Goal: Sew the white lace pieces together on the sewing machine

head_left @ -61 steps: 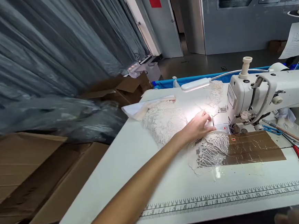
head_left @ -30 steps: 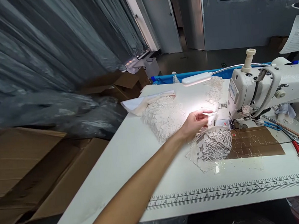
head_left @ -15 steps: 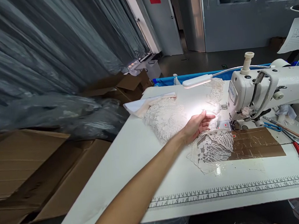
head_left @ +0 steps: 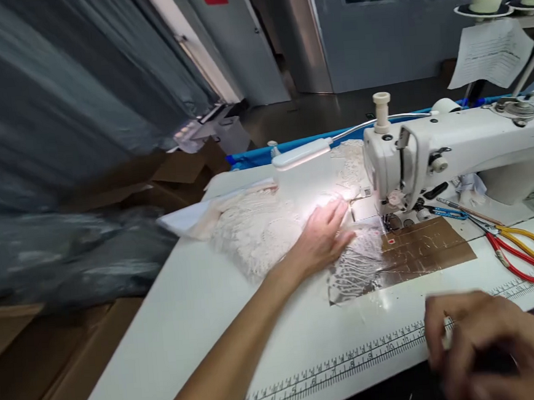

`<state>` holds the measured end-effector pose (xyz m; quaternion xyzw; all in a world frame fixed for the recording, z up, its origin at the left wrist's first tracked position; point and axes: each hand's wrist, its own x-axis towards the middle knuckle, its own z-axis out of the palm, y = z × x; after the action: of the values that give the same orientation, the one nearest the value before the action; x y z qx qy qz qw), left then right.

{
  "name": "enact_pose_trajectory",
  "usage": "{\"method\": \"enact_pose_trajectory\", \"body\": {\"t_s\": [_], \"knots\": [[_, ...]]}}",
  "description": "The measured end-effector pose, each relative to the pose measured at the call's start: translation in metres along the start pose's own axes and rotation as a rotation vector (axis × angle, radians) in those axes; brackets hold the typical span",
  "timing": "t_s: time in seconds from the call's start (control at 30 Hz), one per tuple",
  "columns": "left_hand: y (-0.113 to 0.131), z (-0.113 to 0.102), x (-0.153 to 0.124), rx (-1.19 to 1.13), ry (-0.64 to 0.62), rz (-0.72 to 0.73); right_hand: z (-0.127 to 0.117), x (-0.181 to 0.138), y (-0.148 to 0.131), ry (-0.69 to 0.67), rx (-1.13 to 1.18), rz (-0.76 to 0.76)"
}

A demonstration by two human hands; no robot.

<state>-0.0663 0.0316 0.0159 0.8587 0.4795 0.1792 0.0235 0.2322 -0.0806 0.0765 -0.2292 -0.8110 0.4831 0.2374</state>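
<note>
My left hand [head_left: 322,237] lies flat with fingers stretched out on white lace fabric [head_left: 255,228], just left of the needle area of a white sewing machine [head_left: 448,149]. A lace piece [head_left: 356,270] spreads in front of the hand toward a brown taped patch [head_left: 425,249]. My right hand [head_left: 486,346] is at the near table edge over the printed ruler [head_left: 354,362]; it is blurred and its fingers curl downward, and I cannot make out anything in them.
Red and yellow scissors [head_left: 518,248] and blue snips [head_left: 446,212] lie right of the needle. A small lamp [head_left: 300,154] lights the fabric. Cardboard boxes [head_left: 163,177] and grey plastic sheeting [head_left: 57,118] stand left of the white table [head_left: 175,330]. A paper sheet [head_left: 491,53] hangs at upper right.
The view has swung right. My left hand has flattened onto the lace nearer the needle. My right hand has come into view at the near table edge.
</note>
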Motion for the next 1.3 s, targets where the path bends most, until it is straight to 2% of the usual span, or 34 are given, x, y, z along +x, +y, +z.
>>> {"method": "enact_pose_trajectory", "body": {"t_s": [0.07,0.13,0.17,0.23,0.3,0.4,0.47,0.53,0.63,0.7,0.77,0.83,0.9,1.03,1.17,1.3], "knots": [[0.004,-0.001,0.003,0.094,0.114,0.033,-0.02,0.006,0.021,0.237,-0.265,0.057],[0.017,-0.001,0.006,0.082,0.204,0.058,-0.041,0.01,0.048,0.376,-0.599,0.07],[0.026,0.0,0.008,0.04,0.225,0.066,-0.051,0.012,0.062,0.403,-0.749,0.115],[0.047,0.004,0.01,-0.058,0.213,0.069,-0.067,0.017,0.087,0.412,-0.944,0.202],[0.061,0.012,0.011,-0.085,0.139,0.039,-0.076,0.024,0.103,0.376,-1.083,0.279],[0.064,0.024,0.013,-0.082,0.061,0.013,-0.079,0.034,0.109,0.279,-1.205,0.387],[0.057,0.026,0.012,-0.109,0.026,0.022,-0.077,0.037,0.105,0.289,-1.221,0.438],[0.051,0.022,0.007,-0.131,-0.01,0.023,-0.072,0.035,0.098,0.391,-1.147,0.44],[0.051,0.008,-0.007,-0.159,-0.057,0.014,-0.058,0.027,0.087,0.498,-0.789,0.429],[0.058,-0.002,-0.017,-0.202,-0.08,0.007,-0.045,0.024,0.081,0.432,-0.488,0.454],[0.066,-0.008,-0.025,-0.231,-0.078,-0.014,-0.033,0.025,0.075,0.342,-0.373,0.452],[0.072,-0.008,-0.029,-0.248,-0.06,-0.047,-0.023,0.033,0.071,0.268,-0.508,0.433],[0.075,-0.005,-0.03,-0.271,-0.04,-0.069,-0.016,0.045,0.068,0.207,-0.764,0.407],[0.074,0.001,-0.03,-0.324,0.015,-0.089,-0.012,0.069,0.069,0.126,-1.118,0.286],[0.076,0.004,-0.032,-0.345,0.048,-0.093,-0.01,0.08,0.076,0.076,-1.168,0.226],[0.076,0.007,-0.037,-0.272,0.058,-0.021,-0.012,0.077,0.08,0.214,-1.07,0.287]]}}
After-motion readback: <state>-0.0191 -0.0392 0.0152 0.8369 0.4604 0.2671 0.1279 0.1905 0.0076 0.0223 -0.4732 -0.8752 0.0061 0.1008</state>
